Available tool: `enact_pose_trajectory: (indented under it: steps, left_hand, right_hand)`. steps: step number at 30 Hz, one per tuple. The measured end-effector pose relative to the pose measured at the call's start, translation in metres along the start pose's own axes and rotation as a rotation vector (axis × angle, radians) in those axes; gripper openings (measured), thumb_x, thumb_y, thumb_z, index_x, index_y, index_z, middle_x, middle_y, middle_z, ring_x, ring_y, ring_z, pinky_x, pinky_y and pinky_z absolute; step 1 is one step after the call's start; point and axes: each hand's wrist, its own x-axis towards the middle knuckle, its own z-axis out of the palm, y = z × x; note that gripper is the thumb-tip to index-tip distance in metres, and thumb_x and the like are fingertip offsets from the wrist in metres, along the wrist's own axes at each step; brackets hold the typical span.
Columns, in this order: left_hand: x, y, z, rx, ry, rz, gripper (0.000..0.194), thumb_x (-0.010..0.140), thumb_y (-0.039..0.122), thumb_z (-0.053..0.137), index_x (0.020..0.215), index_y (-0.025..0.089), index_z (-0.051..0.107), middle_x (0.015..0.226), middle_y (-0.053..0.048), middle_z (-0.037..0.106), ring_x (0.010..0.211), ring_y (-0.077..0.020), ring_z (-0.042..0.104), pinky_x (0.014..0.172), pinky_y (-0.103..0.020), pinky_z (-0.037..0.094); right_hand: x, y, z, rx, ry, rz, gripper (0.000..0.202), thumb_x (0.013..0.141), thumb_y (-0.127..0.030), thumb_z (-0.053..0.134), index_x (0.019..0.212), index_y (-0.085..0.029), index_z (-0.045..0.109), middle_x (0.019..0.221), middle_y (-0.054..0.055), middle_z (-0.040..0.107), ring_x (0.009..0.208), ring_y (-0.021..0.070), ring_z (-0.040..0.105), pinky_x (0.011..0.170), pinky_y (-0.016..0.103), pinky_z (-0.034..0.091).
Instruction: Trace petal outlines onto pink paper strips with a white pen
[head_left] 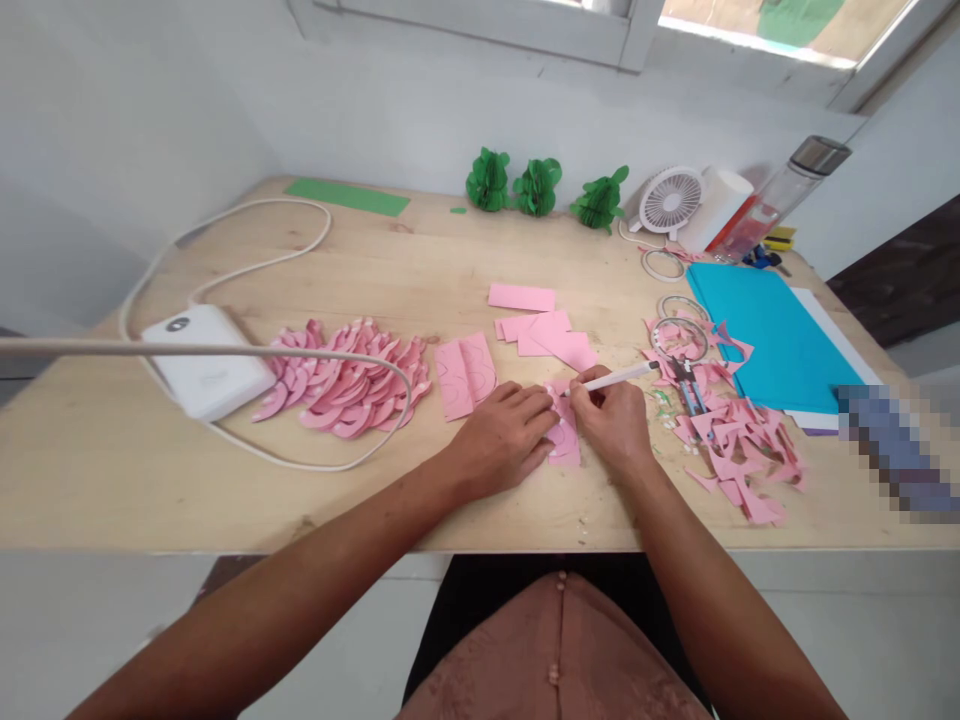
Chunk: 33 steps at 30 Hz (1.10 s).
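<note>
A small pink paper piece (pixel 566 444) with curved lines on it lies flat near the table's front edge. My left hand (pixel 504 438) rests on its left side with the fingers spread, holding nothing. In my right hand (pixel 613 415) a white pen (pixel 621 376) is pinched, its tip on the upper part of that paper. Just left of my left hand are marked pink rectangles (pixel 453 378). Several plain pink strips (pixel 541 334) lie behind my hands. Farther left is a heap of curved pink cutouts (pixel 356 378).
Pink scraps (pixel 750 450) and scissors (pixel 686 385) lie at right, by a blue folder (pixel 780 335). A white power bank (pixel 206 362) with a looping cable is at left. Green paper shapes (pixel 537 187), a fan (pixel 671 201) and a bottle (pixel 780 200) stand at the back.
</note>
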Motion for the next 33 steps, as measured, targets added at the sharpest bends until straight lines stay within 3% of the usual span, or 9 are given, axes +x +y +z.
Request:
enact_pose_trajectory:
  steps: [33]
  left_hand:
    - [-0.0003,-0.0004,0.0008,-0.005,-0.007,0.001,0.017,0.092,0.021,0.047,0.102,0.015,0.059,0.107,-0.011,0.063,0.116,-0.0253,0.055,0.095,-0.041,0.043]
  right_hand:
    - [0.0000,0.0000,-0.0043,-0.133,0.012,-0.008,0.021,0.079,-0.030,0.051,0.070,-0.019,0.065,0.050,-0.001,0.058,0.047,0.0133,0.052,0.053,0.024,0.034]
